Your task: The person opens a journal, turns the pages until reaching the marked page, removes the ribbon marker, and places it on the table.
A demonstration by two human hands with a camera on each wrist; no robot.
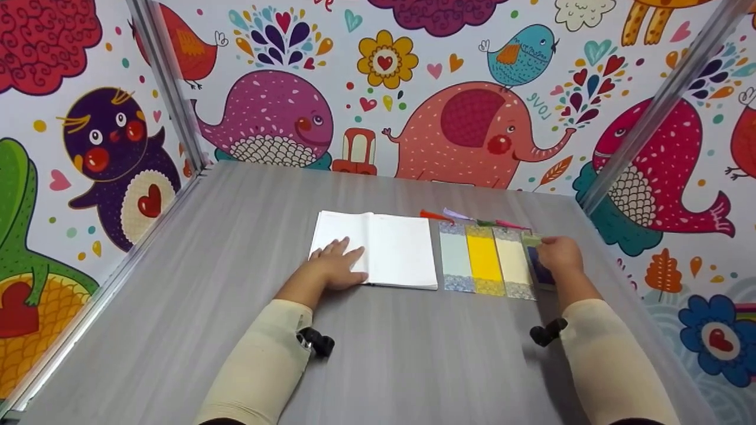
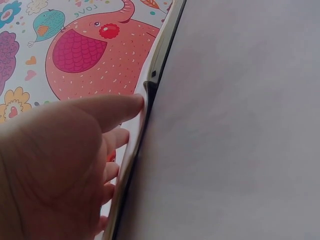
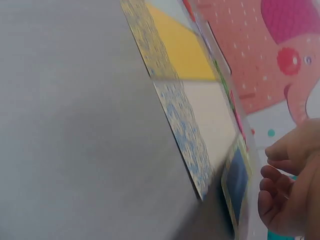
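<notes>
An open notebook (image 1: pixel 404 251) with blank white pages lies on the table. My left hand (image 1: pixel 339 265) rests on its left page, fingers spread. The notebook's edge (image 2: pixel 150 90) runs beside the thumb in the left wrist view. To the notebook's right, light-blue (image 1: pixel 455 258), yellow (image 1: pixel 485 261) and cream (image 1: pixel 515 262) bookmarks lie side by side, with patterned ends. At the row's right end is a dark-blue bookmark with a pale border (image 3: pixel 236 182), tilted relative to the cream one. My right hand (image 1: pixel 561 257) holds it near its top with curled fingers; the grip point is hidden.
Orange (image 1: pixel 434 215), lavender (image 1: pixel 458 215) and pink (image 1: pixel 511 225) tassels lie above the bookmarks. The grey table (image 1: pixel 413 354) extends around everything. Walls printed with cartoon animals stand behind and beside it, with metal posts (image 1: pixel 174 88) at the corners.
</notes>
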